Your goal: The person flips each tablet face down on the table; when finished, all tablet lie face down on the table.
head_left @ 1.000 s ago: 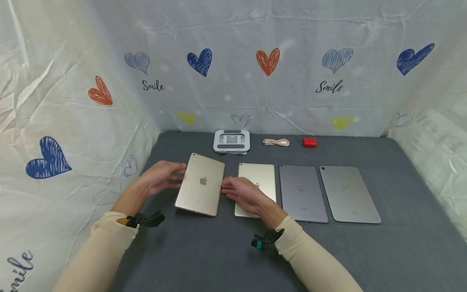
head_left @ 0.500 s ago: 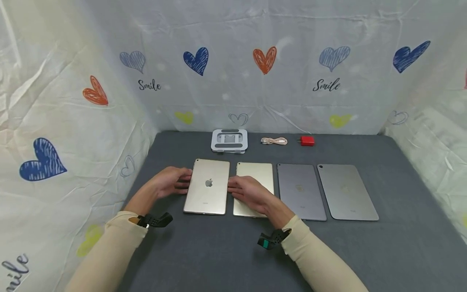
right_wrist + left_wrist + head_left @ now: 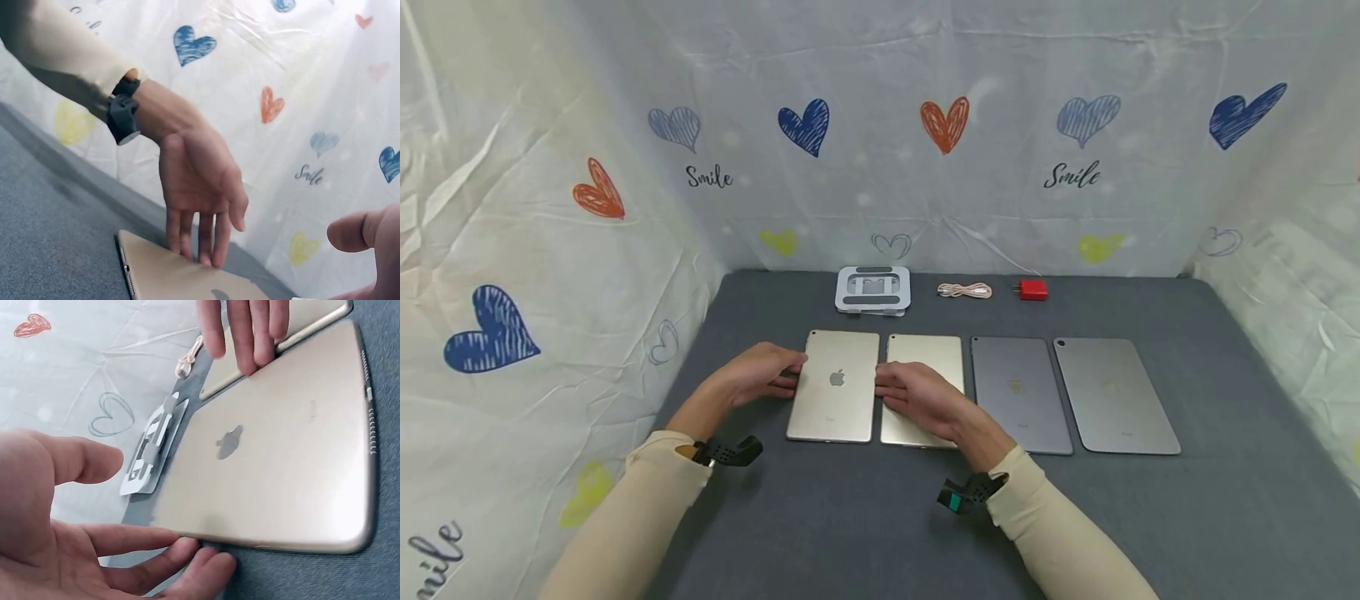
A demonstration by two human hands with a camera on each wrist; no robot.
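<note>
A gold tablet lies back up on the grey cloth, at the left end of a row of tablets. My left hand touches its left edge with extended fingers; in the left wrist view the thumb is raised off it. At the opposite edge, the fingertips of my right hand rest in the narrow gap beside a second gold tablet, which that hand partly covers. In the right wrist view, the left hand's fingers reach down straight to the tablet's edge.
Further right in the row lie a dark grey tablet and a silver-grey tablet. Behind stand a folded grey-white stand, a coiled pale cable and a red charger plug. A heart-printed sheet rises behind the table.
The leftmost gold tablet has gone from tilted to flat and shifted right, closer beside the second gold tablet. Both hands have moved right along with it.
</note>
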